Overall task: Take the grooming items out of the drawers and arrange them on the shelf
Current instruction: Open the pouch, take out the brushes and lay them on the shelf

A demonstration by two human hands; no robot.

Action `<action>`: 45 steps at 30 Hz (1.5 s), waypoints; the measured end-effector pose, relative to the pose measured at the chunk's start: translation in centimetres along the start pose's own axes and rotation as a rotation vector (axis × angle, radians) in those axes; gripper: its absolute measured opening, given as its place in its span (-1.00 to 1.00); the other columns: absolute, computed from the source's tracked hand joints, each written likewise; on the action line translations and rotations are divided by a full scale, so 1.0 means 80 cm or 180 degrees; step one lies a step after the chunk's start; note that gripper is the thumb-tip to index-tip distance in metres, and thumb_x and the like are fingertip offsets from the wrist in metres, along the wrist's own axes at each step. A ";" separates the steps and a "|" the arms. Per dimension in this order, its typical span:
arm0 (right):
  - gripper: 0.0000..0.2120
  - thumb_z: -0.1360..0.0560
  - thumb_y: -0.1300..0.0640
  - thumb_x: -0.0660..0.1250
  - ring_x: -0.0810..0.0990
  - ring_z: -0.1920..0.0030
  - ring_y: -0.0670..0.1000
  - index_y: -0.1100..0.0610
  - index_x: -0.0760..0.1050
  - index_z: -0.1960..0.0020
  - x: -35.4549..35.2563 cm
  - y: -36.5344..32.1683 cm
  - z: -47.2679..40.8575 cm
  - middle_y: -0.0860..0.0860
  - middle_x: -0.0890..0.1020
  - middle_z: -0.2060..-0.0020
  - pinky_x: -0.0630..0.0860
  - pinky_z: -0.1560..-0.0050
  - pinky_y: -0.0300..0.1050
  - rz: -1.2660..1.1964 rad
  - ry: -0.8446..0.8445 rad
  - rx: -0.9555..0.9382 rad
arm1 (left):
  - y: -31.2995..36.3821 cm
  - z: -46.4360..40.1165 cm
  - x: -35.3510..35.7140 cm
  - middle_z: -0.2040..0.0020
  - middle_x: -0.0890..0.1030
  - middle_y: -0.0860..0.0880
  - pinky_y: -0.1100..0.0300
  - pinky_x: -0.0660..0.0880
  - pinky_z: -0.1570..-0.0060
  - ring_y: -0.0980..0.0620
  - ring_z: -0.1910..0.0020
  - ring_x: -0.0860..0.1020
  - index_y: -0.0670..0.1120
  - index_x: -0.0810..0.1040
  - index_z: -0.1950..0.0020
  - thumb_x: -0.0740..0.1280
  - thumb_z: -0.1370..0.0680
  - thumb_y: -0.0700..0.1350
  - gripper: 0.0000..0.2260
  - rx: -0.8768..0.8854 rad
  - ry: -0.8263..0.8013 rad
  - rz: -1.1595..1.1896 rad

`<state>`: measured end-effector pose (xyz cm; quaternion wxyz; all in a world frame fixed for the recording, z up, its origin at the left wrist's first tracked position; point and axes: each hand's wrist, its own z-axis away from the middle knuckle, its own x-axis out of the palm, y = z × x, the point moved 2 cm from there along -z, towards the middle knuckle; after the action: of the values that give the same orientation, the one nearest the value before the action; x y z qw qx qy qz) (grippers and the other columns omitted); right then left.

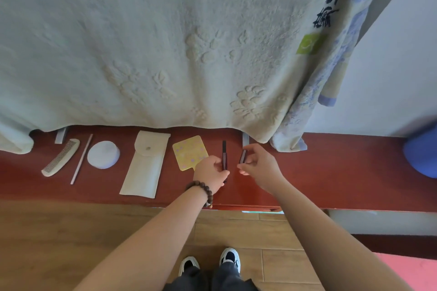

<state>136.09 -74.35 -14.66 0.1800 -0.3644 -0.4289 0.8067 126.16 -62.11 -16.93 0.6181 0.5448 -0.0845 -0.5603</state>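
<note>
While the left hand (209, 170) pinches the slim dark brush-tipped tube (224, 157) on the red-brown wooden shelf (343, 172), the right hand (259, 164) pinches a short dark tube (242, 156) beside it; laying both parallel, evenly spaced past the yellow hand mirror (189, 151), would suit.

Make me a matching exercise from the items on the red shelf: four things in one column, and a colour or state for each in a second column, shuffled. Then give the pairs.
Things:
1. comb
2. round puff
3. square mirror
4. small dark tube

States:
A. yellow with pale dots, lying flat beside the left hand
B. pinched in the right hand
C. cream, at the left end of the row
D. white disc, between the thin stick and the cream pouch

Pairs: 1-C, 2-D, 3-A, 4-B
</note>
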 end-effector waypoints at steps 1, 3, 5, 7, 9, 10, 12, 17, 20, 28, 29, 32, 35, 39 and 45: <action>-0.59 -0.42 0.24 0.43 0.67 0.24 -0.04 0.09 0.41 -0.22 0.004 0.004 -0.007 0.04 0.66 0.29 0.60 0.06 -0.12 0.0186 -0.0041 -0.0025 | -0.002 -0.006 0.005 0.16 0.59 -0.03 0.15 0.59 0.11 -0.02 0.15 0.60 -0.13 0.55 0.01 0.41 -0.47 -0.18 -0.87 0.0026 0.0116 -0.0240; -0.58 -0.43 0.20 0.42 0.64 0.21 -0.04 0.08 0.40 -0.24 0.010 0.011 -0.021 0.01 0.65 0.29 0.55 0.08 -0.15 0.0536 -0.0127 -0.0083 | -0.004 -0.012 0.013 0.07 0.62 -0.04 0.24 0.48 0.11 -0.02 0.06 0.59 -0.13 0.56 -0.05 0.41 -0.47 -0.09 -0.80 -0.0023 0.0287 -0.0653; -0.57 -0.42 0.17 0.42 0.60 0.17 -0.01 0.05 0.42 -0.26 0.015 0.018 -0.034 -0.01 0.64 0.25 0.51 0.07 -0.14 0.0848 -0.0179 -0.0143 | -0.008 -0.015 0.019 0.08 0.63 -0.04 0.20 0.48 0.15 -0.04 0.05 0.59 -0.11 0.56 -0.04 0.41 -0.47 -0.04 -0.78 -0.0078 0.0354 -0.0830; -0.54 -0.41 0.15 0.44 0.58 0.10 0.01 0.01 0.44 -0.28 0.020 0.022 -0.043 -0.02 0.61 0.20 0.51 0.04 -0.09 0.1105 -0.0216 -0.0192 | -0.010 -0.016 0.024 0.10 0.64 -0.05 0.14 0.52 0.14 -0.05 0.05 0.59 -0.10 0.55 -0.04 0.40 -0.47 -0.02 -0.78 -0.0102 0.0382 -0.0960; -0.52 -0.39 0.13 0.46 0.55 0.05 0.01 -0.02 0.46 -0.28 0.027 0.026 -0.048 -0.01 0.57 0.13 0.48 0.04 -0.11 0.1340 -0.0255 -0.0264 | -0.012 -0.017 0.027 0.09 0.64 -0.04 0.10 0.55 0.10 -0.05 0.05 0.60 -0.09 0.53 -0.06 0.39 -0.48 -0.02 -0.78 -0.0082 0.0368 -0.1045; -0.51 -0.38 0.12 0.47 0.52 0.05 0.00 -0.04 0.46 -0.28 0.029 0.028 -0.049 0.00 0.56 0.08 0.45 0.06 -0.14 0.1457 -0.0274 -0.0307 | -0.014 -0.017 0.028 0.09 0.64 -0.04 0.08 0.56 0.08 -0.04 0.04 0.60 -0.09 0.52 -0.08 0.39 -0.49 -0.02 -0.77 -0.0054 0.0360 -0.1101; -0.50 -0.38 0.10 0.47 0.47 0.09 -0.05 -0.05 0.46 -0.29 0.033 0.032 -0.049 0.00 0.55 -0.02 0.40 0.09 -0.18 0.1600 -0.0279 -0.0369 | -0.016 -0.015 0.029 0.07 0.63 -0.05 0.07 0.56 0.08 -0.05 0.03 0.59 -0.10 0.49 -0.11 0.37 -0.50 -0.01 -0.75 0.0019 0.0365 -0.1226; -0.49 -0.37 0.09 0.47 0.45 0.14 -0.08 -0.08 0.46 -0.29 0.033 0.039 -0.050 -0.02 0.54 -0.01 0.38 0.12 -0.21 0.1510 -0.0184 -0.0380 | -0.017 -0.014 0.029 0.03 0.60 -0.06 0.11 0.54 0.08 -0.05 0.00 0.57 -0.12 0.45 -0.14 0.35 -0.52 0.03 -0.70 0.0060 0.0401 -0.1385; -0.48 -0.37 0.09 0.47 0.45 0.14 -0.08 -0.09 0.46 -0.30 0.033 0.040 -0.049 -0.06 0.50 0.05 0.38 0.12 -0.21 0.1463 -0.0159 -0.0416 | -0.016 -0.013 0.029 0.04 0.60 -0.07 0.12 0.55 0.09 -0.04 0.02 0.58 -0.12 0.45 -0.15 0.35 -0.52 0.05 -0.68 0.0107 0.0391 -0.1390; -0.35 -0.37 0.08 0.47 0.45 0.16 -0.07 -0.13 0.33 -0.40 0.033 0.039 -0.046 -0.06 0.47 0.08 0.35 0.13 -0.22 0.1433 -0.0240 -0.0431 | -0.018 -0.003 0.015 0.01 0.59 -0.04 0.15 0.50 0.09 -0.01 0.01 0.56 -0.08 0.43 -0.25 0.35 -0.51 0.11 -0.59 0.0210 0.0441 -0.1259; -0.32 -0.37 0.09 0.48 0.45 0.16 -0.07 -0.13 0.30 -0.42 0.033 0.038 -0.045 -0.06 0.47 0.08 0.36 0.12 -0.22 0.1424 -0.0262 -0.0421 | -0.018 -0.001 0.011 -0.02 0.59 -0.03 0.16 0.50 0.08 0.00 0.01 0.56 -0.07 0.42 -0.28 0.35 -0.51 0.11 -0.58 0.0224 0.0454 -0.1236; -0.26 -0.37 0.10 0.48 0.47 0.16 -0.05 -0.13 0.24 -0.46 0.030 0.036 -0.042 -0.03 0.47 0.07 0.40 0.08 -0.20 0.1351 -0.0330 -0.0455 | -0.021 0.007 -0.002 -0.09 0.58 0.00 0.16 0.53 0.05 0.04 0.02 0.58 -0.02 0.40 -0.33 0.33 -0.51 0.13 -0.55 0.0305 0.0492 -0.1160; -0.28 -0.41 0.10 0.46 0.47 0.12 -0.06 -0.10 0.22 -0.47 0.027 0.031 -0.034 -0.01 0.47 -0.03 0.36 0.07 -0.24 0.1235 -0.0319 -0.0522 | -0.024 0.019 -0.025 -0.14 0.55 0.02 0.16 0.54 0.02 0.06 -0.02 0.57 0.00 0.40 -0.35 0.31 -0.53 0.11 -0.57 0.0384 0.0642 -0.1170; -0.36 -0.44 0.08 0.42 0.48 0.02 -0.04 -0.05 0.26 -0.45 0.039 0.008 -0.021 0.01 0.46 -0.09 0.38 0.05 -0.21 0.1241 -0.0036 -0.0717 | -0.042 0.039 -0.070 -0.18 0.53 0.00 0.13 0.52 -0.06 0.03 -0.16 0.50 -0.01 0.42 -0.34 0.30 -0.54 0.06 -0.61 0.0468 0.0951 -0.1209; -0.52 -0.47 0.03 0.39 0.48 -0.12 0.05 0.03 0.40 -0.36 0.109 -0.053 -0.001 0.02 0.47 -0.09 0.49 -0.10 -0.05 0.1312 -0.0071 -0.1037 | -0.088 0.066 -0.154 -0.30 0.48 -0.05 0.10 0.39 -0.27 -0.03 -0.31 0.39 -0.08 0.39 -0.38 0.27 -0.56 0.01 -0.59 0.0280 0.1313 -0.1276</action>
<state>130.18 -66.64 -14.98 -0.0540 -0.4593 -0.4718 0.7507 113.74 -53.92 -14.00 0.4750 0.6794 0.1281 -0.5444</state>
